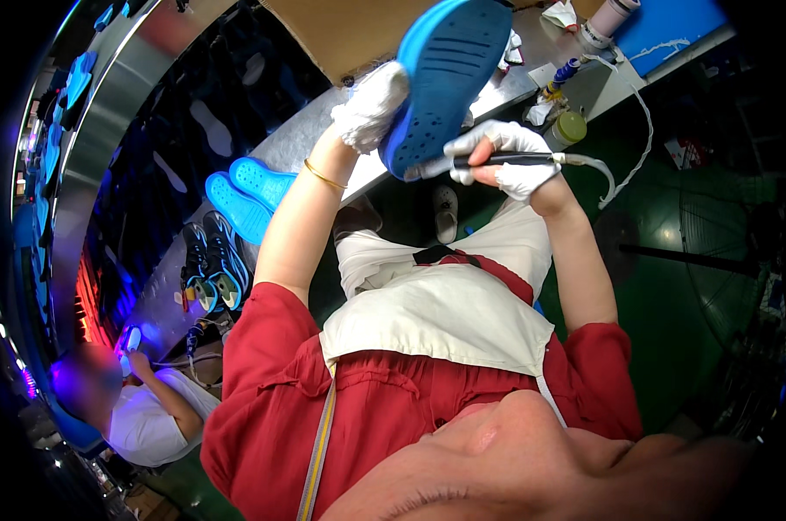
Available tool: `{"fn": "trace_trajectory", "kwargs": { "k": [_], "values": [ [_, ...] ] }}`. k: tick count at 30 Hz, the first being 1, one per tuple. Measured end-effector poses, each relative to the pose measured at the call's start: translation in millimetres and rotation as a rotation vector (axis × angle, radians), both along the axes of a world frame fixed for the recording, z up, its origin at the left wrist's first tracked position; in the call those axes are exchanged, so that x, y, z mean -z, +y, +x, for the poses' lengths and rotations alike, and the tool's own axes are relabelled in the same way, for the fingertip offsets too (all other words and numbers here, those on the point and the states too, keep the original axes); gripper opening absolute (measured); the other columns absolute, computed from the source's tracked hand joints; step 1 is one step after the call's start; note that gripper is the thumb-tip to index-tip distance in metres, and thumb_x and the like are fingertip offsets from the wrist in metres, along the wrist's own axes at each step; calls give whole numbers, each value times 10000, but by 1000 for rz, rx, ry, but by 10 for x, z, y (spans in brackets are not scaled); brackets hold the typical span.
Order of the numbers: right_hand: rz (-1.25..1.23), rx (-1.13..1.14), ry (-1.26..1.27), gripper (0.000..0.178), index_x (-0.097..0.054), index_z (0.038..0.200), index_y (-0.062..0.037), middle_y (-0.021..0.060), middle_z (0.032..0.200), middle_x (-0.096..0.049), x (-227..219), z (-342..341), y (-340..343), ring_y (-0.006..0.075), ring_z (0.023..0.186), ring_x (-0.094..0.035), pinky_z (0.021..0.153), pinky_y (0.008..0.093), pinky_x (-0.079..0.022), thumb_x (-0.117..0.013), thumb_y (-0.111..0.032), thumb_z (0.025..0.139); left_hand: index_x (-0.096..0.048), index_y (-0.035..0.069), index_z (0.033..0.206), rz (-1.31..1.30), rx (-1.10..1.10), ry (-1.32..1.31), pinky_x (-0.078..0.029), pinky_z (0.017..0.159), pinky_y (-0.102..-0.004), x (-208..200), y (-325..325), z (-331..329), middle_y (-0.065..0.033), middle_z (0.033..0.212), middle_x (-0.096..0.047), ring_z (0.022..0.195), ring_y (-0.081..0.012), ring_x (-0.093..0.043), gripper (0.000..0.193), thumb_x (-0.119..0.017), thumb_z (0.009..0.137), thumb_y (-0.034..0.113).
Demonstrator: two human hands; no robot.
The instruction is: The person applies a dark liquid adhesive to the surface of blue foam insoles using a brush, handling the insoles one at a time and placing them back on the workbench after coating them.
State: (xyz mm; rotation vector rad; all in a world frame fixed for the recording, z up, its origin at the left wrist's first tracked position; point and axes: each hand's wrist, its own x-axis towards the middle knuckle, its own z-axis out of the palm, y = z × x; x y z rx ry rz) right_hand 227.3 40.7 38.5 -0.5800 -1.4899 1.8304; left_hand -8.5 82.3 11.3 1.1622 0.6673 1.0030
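Note:
My left hand (374, 108), in a white glove, grips the edge of a large blue shoe sole (452, 74) and holds it up at a tilt over the table's near edge. Grooves and small round holes or dimples cover the sole's visible face. My right hand (525, 178), also gloved but with bare fingertips showing, is closed around a black-handled brush (519, 159). From the handle's rear end runs a pale flexible tube (597, 169). The brush's light tip (425, 169) is at the sole's lower end, apparently touching its edge.
Two blue soles (241, 201) lie on the metal table to the left, beyond a pair of dark sneakers (215, 260). A co-worker (154, 412) sits at far left. A green-topped jar (569, 128) and a cardboard box (332, 35) stand ahead. At right is a round fan-like guard (714, 226).

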Motion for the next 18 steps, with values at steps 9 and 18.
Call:
{"fn": "trace_trajectory", "kwargs": {
  "k": [9,18],
  "values": [
    [350,-39,-181,129,-599,774,-5,105,878,-648,2,-16,143,138,769,-612,738,277,-510,-663,82,704,-523,47,1267,-11,-190,435,-565,704,-307,-223,138,203,-159,1015,-646,807,-211,-665,775,-516,819,679],
    [173,22,-228,114,-606,733,-31,32,812,-612,0,136,263,120,733,-585,710,256,-480,-689,43,711,-507,87,1306,-156,-166,330,-565,640,-306,-260,79,240,-167,1033,-638,775,-212,-655,746,-514,831,663]
  ]
}}
